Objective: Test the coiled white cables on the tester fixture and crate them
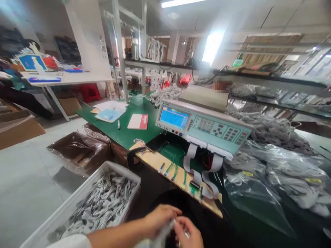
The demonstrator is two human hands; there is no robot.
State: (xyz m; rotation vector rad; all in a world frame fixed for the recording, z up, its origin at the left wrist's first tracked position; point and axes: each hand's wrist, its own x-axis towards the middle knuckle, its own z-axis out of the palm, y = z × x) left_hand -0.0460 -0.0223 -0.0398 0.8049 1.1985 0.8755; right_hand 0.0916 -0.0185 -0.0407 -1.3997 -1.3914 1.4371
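Note:
Low in the view, my left hand and my right hand are close together, fingers bent inward. Between them is a whitish cable, blurred and partly hidden by the fingers. The right thumb and fingers pinch one end of it, while the left hand closes round the part beside it. To the left of my hands stands a white plastic bin full of coiled grey cables. Just beyond my hands lies a wooden board with small connectors and green wires.
A cable tester with a lit screen stands on the green table, grey ribbon cables running from it to the board. Clear bags of cables lie right. A booklet, pen and lined carton are left.

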